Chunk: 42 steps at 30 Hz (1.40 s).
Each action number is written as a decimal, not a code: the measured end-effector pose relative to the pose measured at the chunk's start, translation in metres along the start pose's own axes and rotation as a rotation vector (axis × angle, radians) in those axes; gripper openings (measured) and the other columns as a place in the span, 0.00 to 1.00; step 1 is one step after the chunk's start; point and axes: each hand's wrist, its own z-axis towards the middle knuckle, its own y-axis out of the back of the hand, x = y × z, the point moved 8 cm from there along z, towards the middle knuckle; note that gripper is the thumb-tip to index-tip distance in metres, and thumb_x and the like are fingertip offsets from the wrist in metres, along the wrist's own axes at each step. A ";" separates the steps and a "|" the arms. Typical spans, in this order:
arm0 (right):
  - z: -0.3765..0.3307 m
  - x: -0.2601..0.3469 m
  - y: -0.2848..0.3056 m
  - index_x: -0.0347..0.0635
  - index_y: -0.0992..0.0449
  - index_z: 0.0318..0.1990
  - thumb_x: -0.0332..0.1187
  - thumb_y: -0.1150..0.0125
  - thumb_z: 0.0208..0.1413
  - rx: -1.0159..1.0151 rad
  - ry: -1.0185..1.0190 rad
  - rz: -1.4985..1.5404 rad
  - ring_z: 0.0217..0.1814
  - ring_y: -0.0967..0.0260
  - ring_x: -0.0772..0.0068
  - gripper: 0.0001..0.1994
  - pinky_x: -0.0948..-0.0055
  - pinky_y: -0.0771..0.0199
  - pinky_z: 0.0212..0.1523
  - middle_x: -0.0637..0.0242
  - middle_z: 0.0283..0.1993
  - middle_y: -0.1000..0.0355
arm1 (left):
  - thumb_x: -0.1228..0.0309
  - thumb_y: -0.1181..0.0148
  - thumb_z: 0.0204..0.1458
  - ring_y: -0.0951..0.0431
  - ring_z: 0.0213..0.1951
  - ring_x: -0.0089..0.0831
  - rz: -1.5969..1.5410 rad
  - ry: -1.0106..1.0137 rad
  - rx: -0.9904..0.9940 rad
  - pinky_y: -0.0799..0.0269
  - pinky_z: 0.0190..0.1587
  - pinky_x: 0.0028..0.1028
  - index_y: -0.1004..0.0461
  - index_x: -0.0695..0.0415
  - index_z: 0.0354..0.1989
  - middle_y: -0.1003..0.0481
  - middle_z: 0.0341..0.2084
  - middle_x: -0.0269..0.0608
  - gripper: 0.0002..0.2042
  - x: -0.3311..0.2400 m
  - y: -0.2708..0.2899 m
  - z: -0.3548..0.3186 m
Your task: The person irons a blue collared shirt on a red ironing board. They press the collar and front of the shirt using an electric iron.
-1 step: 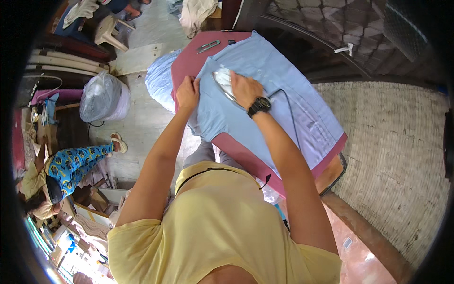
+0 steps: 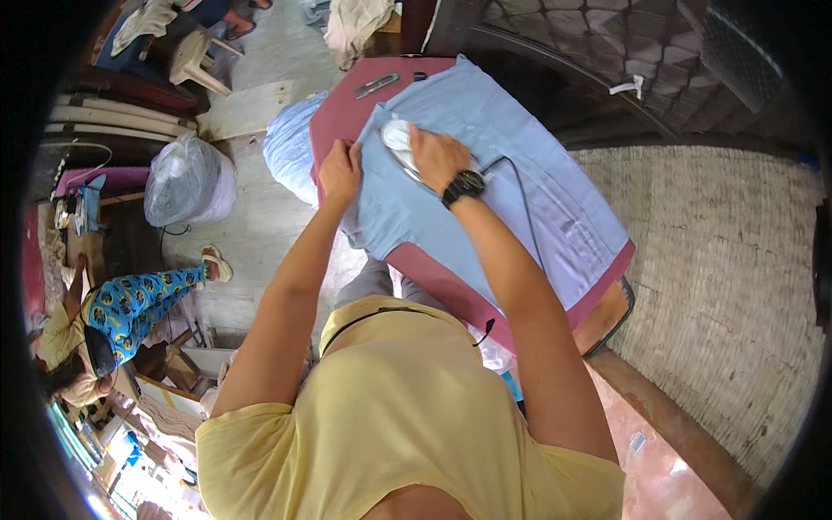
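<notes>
Nothing is moving between the frames: right hand (image 2: 436, 158) is keeping its closed grip on the iron (image 2: 399, 143), resting on the blue shirt (image 2: 485, 165) on the table (image 2: 338, 113), while left hand (image 2: 341, 171) is pinching the shirt's edge flat, so pressing is continuing
</notes>
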 end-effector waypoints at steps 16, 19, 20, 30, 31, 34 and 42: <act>-0.164 -0.181 0.043 0.34 0.19 0.31 0.52 0.65 0.68 -0.112 -0.417 -0.126 0.35 0.25 0.35 0.32 0.43 0.26 0.41 0.41 0.31 0.24 | 0.70 0.45 0.59 0.32 0.55 0.45 -0.022 -0.540 0.071 0.37 0.57 0.40 0.32 0.57 0.57 0.32 0.55 0.45 0.18 -0.096 -0.030 -0.012; -0.155 -0.163 0.042 0.35 0.20 0.34 0.58 0.55 0.64 -0.088 -0.345 0.074 0.36 0.25 0.37 0.31 0.45 0.26 0.40 0.43 0.31 0.23 | 0.66 0.46 0.60 0.33 0.56 0.44 0.098 -0.556 0.094 0.36 0.58 0.40 0.33 0.56 0.61 0.32 0.57 0.42 0.20 -0.090 -0.036 0.005; -0.150 -0.152 0.042 0.36 0.20 0.35 0.60 0.52 0.62 -0.068 -0.315 0.154 0.38 0.25 0.37 0.31 0.45 0.26 0.40 0.43 0.32 0.23 | 0.65 0.46 0.60 0.34 0.57 0.43 0.122 -0.555 0.119 0.36 0.58 0.39 0.33 0.56 0.62 0.32 0.57 0.41 0.21 -0.086 -0.039 0.009; -0.032 -0.044 0.029 0.35 0.23 0.43 0.65 0.41 0.53 -0.080 -0.221 0.210 0.44 0.27 0.35 0.34 0.48 0.28 0.45 0.40 0.34 0.24 | 0.69 0.47 0.60 0.34 0.57 0.42 0.030 -0.620 0.252 0.35 0.58 0.39 0.33 0.54 0.61 0.33 0.61 0.38 0.20 -0.060 -0.032 0.022; -0.020 -0.036 0.026 0.35 0.23 0.43 0.65 0.41 0.53 -0.082 -0.201 0.189 0.44 0.27 0.35 0.34 0.48 0.28 0.45 0.39 0.35 0.24 | 0.72 0.48 0.59 0.34 0.57 0.43 -0.015 -0.620 0.272 0.36 0.59 0.39 0.33 0.54 0.61 0.32 0.60 0.39 0.20 -0.058 -0.030 0.025; -0.001 -0.019 0.018 0.33 0.23 0.42 0.65 0.41 0.53 -0.079 -0.162 0.142 0.44 0.26 0.35 0.35 0.47 0.27 0.44 0.39 0.36 0.24 | 0.77 0.50 0.58 0.34 0.57 0.46 -0.183 -0.533 0.334 0.37 0.61 0.40 0.35 0.56 0.62 0.31 0.58 0.43 0.22 -0.054 -0.024 0.032; 0.011 -0.005 0.001 0.33 0.22 0.39 0.61 0.37 0.52 0.010 -0.142 0.160 0.42 0.25 0.36 0.32 0.46 0.26 0.41 0.39 0.37 0.23 | 0.82 0.51 0.55 0.34 0.58 0.48 -0.327 -0.473 0.300 0.38 0.63 0.40 0.36 0.61 0.62 0.30 0.56 0.46 0.23 -0.042 -0.021 0.031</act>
